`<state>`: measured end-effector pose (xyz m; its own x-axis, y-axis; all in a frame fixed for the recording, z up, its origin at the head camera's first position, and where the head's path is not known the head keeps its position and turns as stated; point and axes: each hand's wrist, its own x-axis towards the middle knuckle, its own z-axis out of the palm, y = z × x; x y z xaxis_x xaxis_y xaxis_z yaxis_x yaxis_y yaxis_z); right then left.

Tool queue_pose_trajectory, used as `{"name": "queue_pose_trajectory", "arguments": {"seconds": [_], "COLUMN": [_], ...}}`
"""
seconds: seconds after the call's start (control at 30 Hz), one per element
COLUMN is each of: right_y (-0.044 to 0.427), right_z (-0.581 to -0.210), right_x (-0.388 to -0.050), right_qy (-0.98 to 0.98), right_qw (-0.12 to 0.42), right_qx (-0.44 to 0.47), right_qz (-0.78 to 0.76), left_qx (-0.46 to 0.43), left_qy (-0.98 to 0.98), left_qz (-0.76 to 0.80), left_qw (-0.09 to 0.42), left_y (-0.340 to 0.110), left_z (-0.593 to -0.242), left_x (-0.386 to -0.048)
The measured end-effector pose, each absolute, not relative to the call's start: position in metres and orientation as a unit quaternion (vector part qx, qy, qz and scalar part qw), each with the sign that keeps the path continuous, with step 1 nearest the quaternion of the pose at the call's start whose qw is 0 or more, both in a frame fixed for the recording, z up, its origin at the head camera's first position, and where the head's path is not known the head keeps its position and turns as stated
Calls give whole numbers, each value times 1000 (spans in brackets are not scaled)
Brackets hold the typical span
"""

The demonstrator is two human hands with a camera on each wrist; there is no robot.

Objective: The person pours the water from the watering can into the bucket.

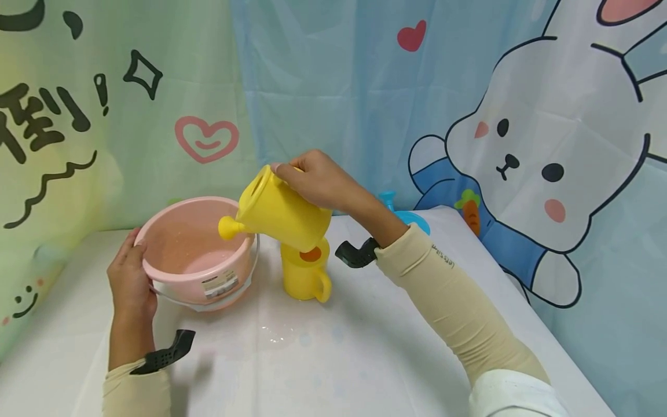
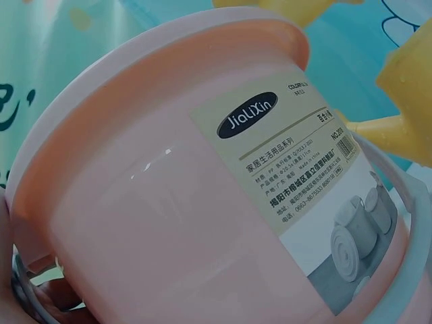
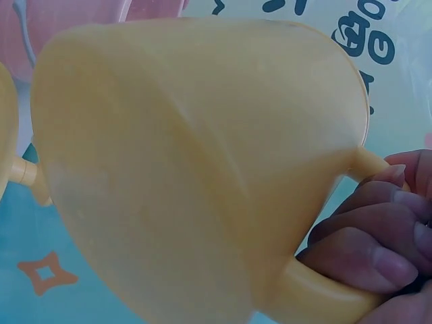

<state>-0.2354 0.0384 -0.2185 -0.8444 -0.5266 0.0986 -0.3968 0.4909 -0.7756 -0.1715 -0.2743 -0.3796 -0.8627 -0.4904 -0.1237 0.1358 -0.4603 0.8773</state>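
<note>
One yellow watering can (image 1: 286, 214), centre of frame, is held tilted by the right hand (image 1: 320, 179), whose fingers curl round its handle, as the right wrist view shows. The can lies to the lower left of that hand; its long axis slopes from the mouth at upper left to the base at lower right. Its spout (image 1: 229, 227) points lower left and overlaps the right-hand rim of the pink bucket (image 1: 190, 277), left of centre; contact between spout and rim cannot be told. The left hand (image 1: 132, 275) grips the bucket's far-left edge and is the nearer of the two to it, the bucket lying immediately to its right. Below the tilted can, a yellow handled vessel (image 1: 298, 281) stands upright on the white-covered counter (image 1: 323, 370), just right of the bucket.
</note>
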Motion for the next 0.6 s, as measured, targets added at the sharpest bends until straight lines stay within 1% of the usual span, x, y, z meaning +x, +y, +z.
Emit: {"name": "queue_pose_trajectory", "arguments": {"seconds": [0.33,0.6], "right_y": [37,39], "right_z": [-215,-211], "right_x": [-234,-233], "right_qy": [863,861], "right_qw": [60,66], "right_qx": [-287,-277], "right_qz": [-412,-423], "left_qx": [181,179], "left_qy": [-486,-483], "left_qz": [-835,-838], "left_qw": [186,184], "left_y": [-275,-274], "left_z": [-377,-378], "left_x": [-171,-171]}}
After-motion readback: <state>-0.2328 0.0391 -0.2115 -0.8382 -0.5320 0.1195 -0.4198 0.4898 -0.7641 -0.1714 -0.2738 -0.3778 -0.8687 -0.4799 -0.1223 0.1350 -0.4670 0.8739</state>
